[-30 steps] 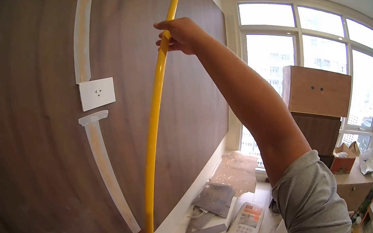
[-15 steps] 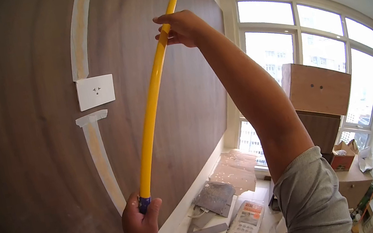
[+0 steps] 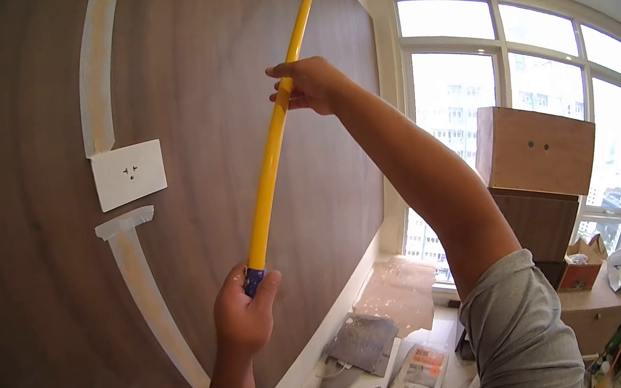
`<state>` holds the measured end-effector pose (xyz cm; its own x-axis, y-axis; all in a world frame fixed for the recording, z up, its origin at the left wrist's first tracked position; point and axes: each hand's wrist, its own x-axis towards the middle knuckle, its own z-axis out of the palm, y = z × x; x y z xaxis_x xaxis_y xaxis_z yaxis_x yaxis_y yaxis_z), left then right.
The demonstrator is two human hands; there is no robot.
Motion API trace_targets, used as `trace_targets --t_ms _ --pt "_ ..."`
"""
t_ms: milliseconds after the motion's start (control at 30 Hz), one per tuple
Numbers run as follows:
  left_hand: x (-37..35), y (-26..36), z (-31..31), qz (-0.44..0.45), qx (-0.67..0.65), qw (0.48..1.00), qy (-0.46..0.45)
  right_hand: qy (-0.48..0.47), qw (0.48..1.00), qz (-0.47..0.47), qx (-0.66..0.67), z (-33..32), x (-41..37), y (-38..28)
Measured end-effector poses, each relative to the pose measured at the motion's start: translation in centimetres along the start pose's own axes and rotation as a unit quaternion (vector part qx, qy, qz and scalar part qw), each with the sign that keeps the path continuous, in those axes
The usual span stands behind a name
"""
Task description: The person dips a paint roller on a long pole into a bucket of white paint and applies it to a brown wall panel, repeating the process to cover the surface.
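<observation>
Big brown wood-look panel fills the left, yellow pole slanting near to far in front of it. Left hand is wrapped snugly round the near end, right hand loosely curled round it farther up. White socket plate sits left of the pole.
</observation>
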<state>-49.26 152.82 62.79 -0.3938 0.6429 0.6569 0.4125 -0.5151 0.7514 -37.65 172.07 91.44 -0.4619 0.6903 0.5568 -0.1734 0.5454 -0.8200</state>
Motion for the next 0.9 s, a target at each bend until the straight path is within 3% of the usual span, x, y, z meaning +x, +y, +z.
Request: trace_targets --t_ms 333,667,900 --pt "1.7 -3.1 0.7 -0.005 -0.025 0.999 0.025 0.001 0.999 0.011 -0.035 1.3 -0.2 1.8" --pt "-6.2 -3.2 -7.2 -0.057 -0.018 0.997 0.039 -0.082 0.991 0.005 -0.107 8.9 -8.1 -0.7" --pt "-12.7 -3.6 -13.0 -0.046 -0.02 0.997 0.065 -0.156 0.978 -0.022 -0.138 13.8 -13.7 -2.9"
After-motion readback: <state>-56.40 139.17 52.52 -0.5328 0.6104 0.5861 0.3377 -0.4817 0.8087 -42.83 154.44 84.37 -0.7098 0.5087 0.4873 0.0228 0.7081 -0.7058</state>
